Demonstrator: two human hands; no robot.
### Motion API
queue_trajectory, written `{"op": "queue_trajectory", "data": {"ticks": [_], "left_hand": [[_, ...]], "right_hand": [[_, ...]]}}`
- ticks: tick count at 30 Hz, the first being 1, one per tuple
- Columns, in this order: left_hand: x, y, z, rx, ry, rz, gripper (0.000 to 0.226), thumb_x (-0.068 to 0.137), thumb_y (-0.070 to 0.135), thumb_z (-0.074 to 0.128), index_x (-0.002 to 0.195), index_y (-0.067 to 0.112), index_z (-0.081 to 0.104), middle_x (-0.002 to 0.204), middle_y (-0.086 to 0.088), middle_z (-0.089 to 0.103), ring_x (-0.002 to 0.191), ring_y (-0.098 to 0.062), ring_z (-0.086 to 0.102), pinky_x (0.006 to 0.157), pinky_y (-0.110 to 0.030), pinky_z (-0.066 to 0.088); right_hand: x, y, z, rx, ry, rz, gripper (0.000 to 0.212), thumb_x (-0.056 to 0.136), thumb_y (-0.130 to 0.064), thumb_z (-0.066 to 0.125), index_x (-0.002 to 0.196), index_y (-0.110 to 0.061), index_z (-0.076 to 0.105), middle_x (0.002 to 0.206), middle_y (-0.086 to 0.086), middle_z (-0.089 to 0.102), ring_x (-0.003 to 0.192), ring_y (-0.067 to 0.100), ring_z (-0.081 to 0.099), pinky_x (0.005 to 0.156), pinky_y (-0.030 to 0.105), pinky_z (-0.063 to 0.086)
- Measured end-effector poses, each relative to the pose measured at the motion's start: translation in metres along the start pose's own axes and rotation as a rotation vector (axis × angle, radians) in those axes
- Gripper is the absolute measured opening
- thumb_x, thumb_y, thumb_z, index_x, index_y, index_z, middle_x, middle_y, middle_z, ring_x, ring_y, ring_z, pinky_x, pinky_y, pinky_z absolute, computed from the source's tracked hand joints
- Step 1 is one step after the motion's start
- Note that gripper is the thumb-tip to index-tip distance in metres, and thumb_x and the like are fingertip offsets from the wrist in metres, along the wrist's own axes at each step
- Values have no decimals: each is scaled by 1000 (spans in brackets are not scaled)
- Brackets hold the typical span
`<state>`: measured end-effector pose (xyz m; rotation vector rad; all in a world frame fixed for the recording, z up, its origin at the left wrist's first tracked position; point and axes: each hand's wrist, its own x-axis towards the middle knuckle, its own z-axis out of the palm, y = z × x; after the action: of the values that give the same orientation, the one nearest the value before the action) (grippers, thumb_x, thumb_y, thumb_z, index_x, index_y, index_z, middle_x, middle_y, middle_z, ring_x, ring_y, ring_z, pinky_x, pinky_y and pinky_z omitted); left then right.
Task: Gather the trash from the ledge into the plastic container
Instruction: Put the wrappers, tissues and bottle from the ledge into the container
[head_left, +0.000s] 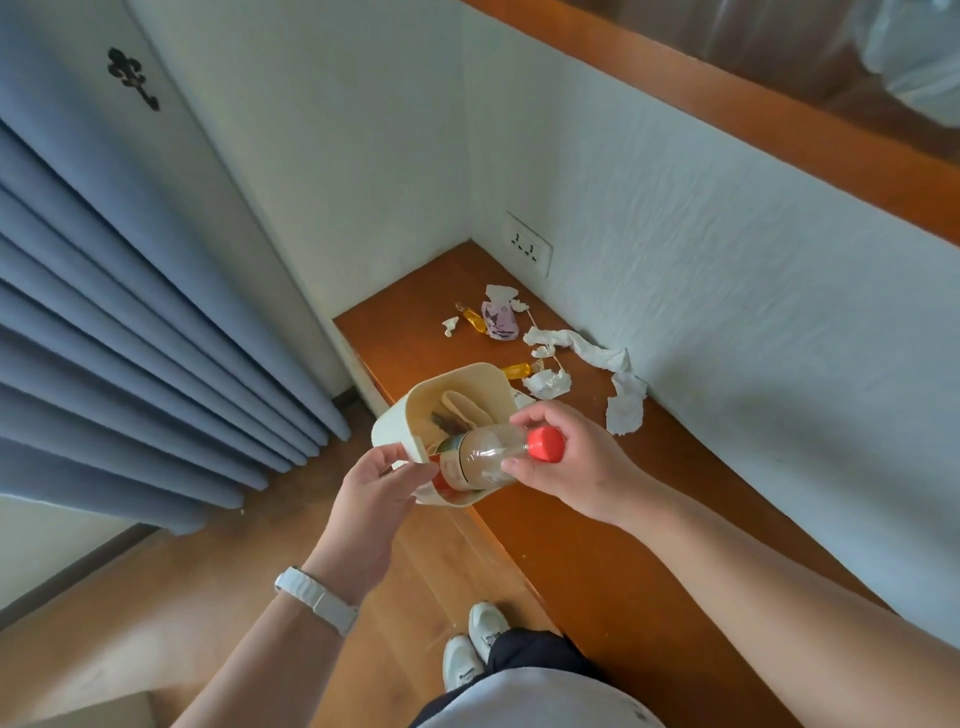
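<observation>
I am standing on a wood floor (218, 582) in a corner with rough white walls (701, 249), blue pleated curtains (130, 312) hanging to my left. The surface, a glossy brown wooden ledge (597, 519), is running along the wall under a socket (527, 244). Crumpled white tissues (582, 348), a pink wrapper (500, 319) and small yellow vials (517, 370) are lying scattered on it near the corner. My left hand (374, 488) is gripping the rim of the cream plastic container (452, 384), tilted toward me at the ledge's edge. My right hand (566, 462) is holding a clear bottle (483, 457) near its red cap (545, 443), fingers (535, 415) wrapped around the neck, its base already inside the container.
</observation>
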<state>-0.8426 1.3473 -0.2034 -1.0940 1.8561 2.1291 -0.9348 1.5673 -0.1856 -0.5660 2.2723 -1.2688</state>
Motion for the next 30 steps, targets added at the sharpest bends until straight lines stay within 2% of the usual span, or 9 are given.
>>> {"op": "queue_trajectory", "data": {"ticks": [4,9,12,16,19,22,25,27,30], "left_hand": [[7,6,-2,-10,-4,-19,36,88,15,71,118,-1,61,115,-23,73,110,-37,69,102,-50,52],[16,15,-7,17,-49,-8,33,92,18,68,121,4,63,113,-17,76,108,-31,72,101,-47,52],[20,16,-9,4,-59,-9,33,93,19,66,122,4,63,112,-18,76,105,-30,72,98,-44,51],[24,19,-8,6,-40,-4,31,92,18,66,121,5,63,111,-17,76,101,-27,73,96,-42,51],[24,20,-6,16,-28,-7,31,92,18,66,120,4,63,110,-17,77,106,-31,72,103,-47,49],[23,23,-3,17,-11,-5,29,92,16,66,118,2,63,109,-18,77,104,-31,71,104,-48,48],[21,25,1,19,11,-14,28,91,16,67,117,4,64,109,-17,77,104,-31,71,106,-49,47],[20,25,1,20,23,-21,29,91,16,68,117,3,63,111,-18,76,110,-35,70,107,-51,47],[19,25,2,33,29,-29,29,91,16,69,117,4,63,110,-16,77,108,-33,71,107,-51,47]], "right_hand": [[2,7,-15,97,8,-53,59,78,-56,73,127,-29,51,118,-13,57,111,10,60,94,26,53],[-5,30,-41,146,144,23,58,76,-62,66,123,-31,52,122,-17,58,113,-1,57,88,17,51],[4,64,-52,-23,203,172,48,88,-53,63,128,-29,52,122,-20,55,110,0,57,83,13,48],[33,126,-58,-300,253,392,54,91,-44,63,139,-28,45,141,-7,47,122,14,54,97,36,52],[54,159,-62,-509,251,387,61,91,-30,62,146,-24,36,149,2,40,130,26,48,98,40,51],[69,175,-65,-619,239,384,64,93,-24,58,150,-25,29,146,6,42,127,31,48,97,43,48],[77,185,-64,-600,228,388,57,98,-24,49,151,-22,29,134,9,52,121,32,51,97,43,45],[81,188,-66,-586,256,390,49,99,-22,45,147,-18,38,122,9,57,112,30,54,92,40,45],[83,191,-64,-572,225,439,32,98,-20,41,122,-12,60,111,5,63,103,24,56,86,32,45]]}}
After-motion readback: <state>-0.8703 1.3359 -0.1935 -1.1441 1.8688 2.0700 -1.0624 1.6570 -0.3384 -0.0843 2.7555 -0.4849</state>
